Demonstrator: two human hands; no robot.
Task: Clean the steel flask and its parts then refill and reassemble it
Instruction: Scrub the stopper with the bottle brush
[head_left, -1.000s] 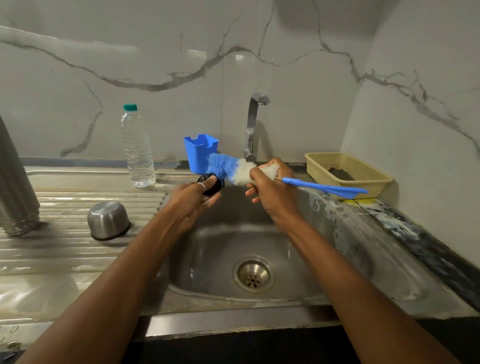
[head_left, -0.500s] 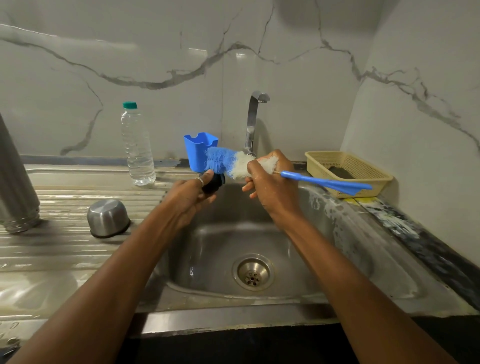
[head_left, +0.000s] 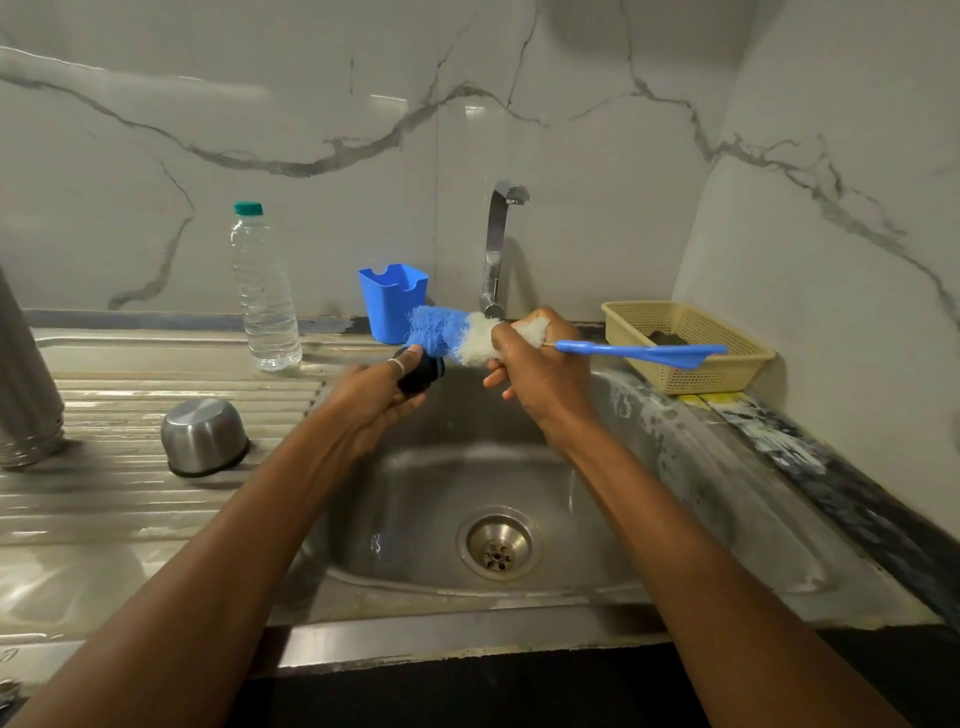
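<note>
Marble-walled steel sink (head_left: 649, 457) | left hand (head_left: 374, 395) fingers clamped on black flask stopper (head_left: 423, 371) above basin | right hand (head_left: 540, 374) fingers clamped on brush (head_left: 457, 335), bristles touching stopper | steel cup (head_left: 203, 436) upturned on tabletop; bottle (head_left: 265, 296) label-free

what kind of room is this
Most likely a home kitchen, at the washing-up spot: a steel sink with a ridged drainboard, a tap on a marble-look wall, and a bottle brush in use.

My rig: two bare forearms, no sleeves visible. Left hand (head_left: 371, 397): one silver ring on a finger. Right hand (head_left: 540, 379): nothing worn that I can see, wet sheen.
</note>
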